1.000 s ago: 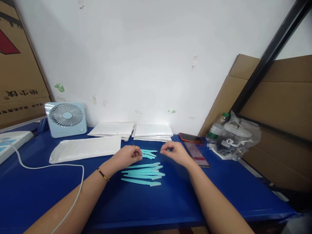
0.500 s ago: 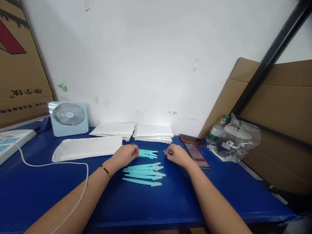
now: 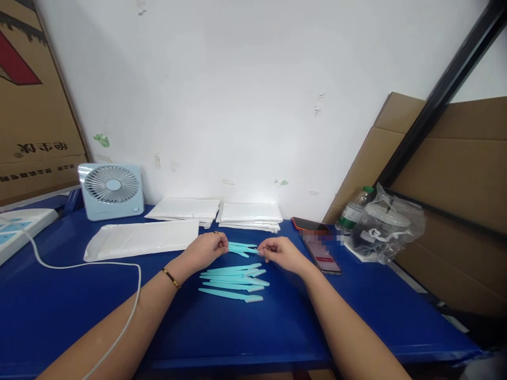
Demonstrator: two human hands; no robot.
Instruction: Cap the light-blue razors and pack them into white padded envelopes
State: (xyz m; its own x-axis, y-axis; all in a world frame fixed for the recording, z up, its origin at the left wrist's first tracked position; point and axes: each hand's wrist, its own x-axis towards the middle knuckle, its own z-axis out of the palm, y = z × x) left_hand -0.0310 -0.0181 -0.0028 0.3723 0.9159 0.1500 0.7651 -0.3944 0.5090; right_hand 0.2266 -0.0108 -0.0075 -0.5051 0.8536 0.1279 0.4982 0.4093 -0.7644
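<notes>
Both hands are set near the middle of the blue tabletop (image 3: 277, 327), toward its far edge. The left hand (image 3: 206, 249) is curled, its fingers drawn together at the left ends of a small bunch of turquoise plastic razors (image 3: 242, 248) lying flat on the tabletop; the thumb and fingertips appear pinched on those ends, though the exact grip is hidden by the knuckles. A ring is worn on that hand and a thin bracelet (image 3: 171, 277) on its wrist. The right hand (image 3: 279, 252) is curled too, its thumb and forefinger closed together right at the opposite, right ends of the same bunch, so that the bunch lies stretched between the 2 sets of fingertips. Whether the right fingertips actually clamp a razor end or only touch it cannot be told.

Just nearer the front edge, below the hands, a second group of turquoise razors (image 3: 233, 282) is laid out in rough parallel, apart from every finger.

Toward the far edge, 2 stacks of white packets (image 3: 249, 214) are placed against the wall, with a long white padded bag (image 3: 142, 238) to their left. A small pale blue fan (image 3: 111, 190) stands near the far left corner, and a white cable (image 3: 79, 266) runs across the left side. A smartphone (image 3: 321, 252) lies just right of the right hand, and a bagged cup (image 3: 386, 224) beside a bottle (image 3: 350, 211) is seen at the right edge.
</notes>
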